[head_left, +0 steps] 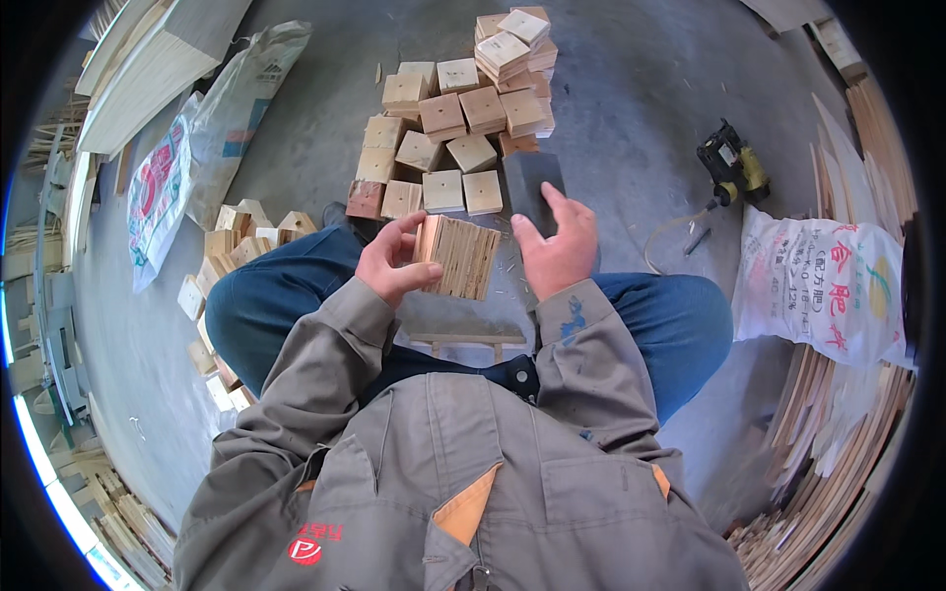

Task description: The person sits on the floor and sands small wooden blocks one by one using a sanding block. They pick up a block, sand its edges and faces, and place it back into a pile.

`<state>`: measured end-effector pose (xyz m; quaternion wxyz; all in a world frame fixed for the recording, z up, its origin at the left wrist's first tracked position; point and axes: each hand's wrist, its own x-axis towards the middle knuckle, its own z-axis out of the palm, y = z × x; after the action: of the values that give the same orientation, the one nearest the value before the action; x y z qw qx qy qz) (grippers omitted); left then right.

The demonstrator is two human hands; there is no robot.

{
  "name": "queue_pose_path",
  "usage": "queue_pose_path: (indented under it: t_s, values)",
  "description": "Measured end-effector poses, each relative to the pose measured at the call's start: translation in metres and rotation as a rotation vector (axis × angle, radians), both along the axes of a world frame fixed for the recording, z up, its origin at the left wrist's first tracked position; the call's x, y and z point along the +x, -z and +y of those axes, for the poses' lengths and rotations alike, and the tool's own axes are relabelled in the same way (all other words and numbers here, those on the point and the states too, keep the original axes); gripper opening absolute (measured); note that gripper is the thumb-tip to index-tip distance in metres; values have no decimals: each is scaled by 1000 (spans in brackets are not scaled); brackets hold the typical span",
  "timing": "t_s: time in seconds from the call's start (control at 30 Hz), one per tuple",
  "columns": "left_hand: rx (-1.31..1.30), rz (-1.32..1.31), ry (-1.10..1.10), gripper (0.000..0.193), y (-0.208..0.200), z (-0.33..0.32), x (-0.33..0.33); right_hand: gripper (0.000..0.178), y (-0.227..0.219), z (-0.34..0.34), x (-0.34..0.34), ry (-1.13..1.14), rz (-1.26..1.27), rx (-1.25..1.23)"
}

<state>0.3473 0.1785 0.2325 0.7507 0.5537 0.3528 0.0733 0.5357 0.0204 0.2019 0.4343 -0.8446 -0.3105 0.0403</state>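
My left hand [392, 261] grips a plywood block [459, 258] by its left side, thumb in front and fingers behind. The block's layered edge faces me, its plies running up and down. In my right hand [559, 241] is a dark grey rectangular block [530, 187], held at its near end with the thumb and fingers apart on it. The two blocks are close together but not touching. Just beyond my hands, several square wooden blocks [442, 191] with a small hole in each face lie in rows on the floor.
Blocks are stacked higher at the far end [505, 54]. More wooden blocks [219, 261] lie beside my left knee. A nail gun [731, 163] with a hose rests at the right, near a white woven sack [823, 286]. Wood strips [838, 443] line the right; stacked boards [177, 49] stand far left.
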Motion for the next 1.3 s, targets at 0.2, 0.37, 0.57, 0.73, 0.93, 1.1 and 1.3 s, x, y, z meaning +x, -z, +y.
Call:
queue_pose_path:
  t_s: [0.2, 0.37, 0.57, 0.73, 0.93, 1.1, 1.3]
  values:
    - [30, -39, -44, 110, 6, 3, 3, 59, -17, -3, -1, 9, 19, 122]
    - [212, -15, 31, 113, 16, 4, 0, 57, -23, 4, -9, -31, 60, 165]
    - [481, 11, 64, 114, 17, -2, 0, 57, -36, 6, -27, -302, 107, 194]
    - [761, 10, 136, 110, 11, -3, -2, 50, -25, -10, 10, -192, 280, -132]
    - [779, 8, 158, 107, 6, -6, 2, 51, -54, -14, 4, -375, 280, 125]
    - [664, 7, 158, 108, 3, -11, -4, 52, -38, -9, -4, -378, 336, 89]
    - [632, 2, 183, 106, -8, -15, 3, 49, -29, -14, 10, -147, 277, 13]
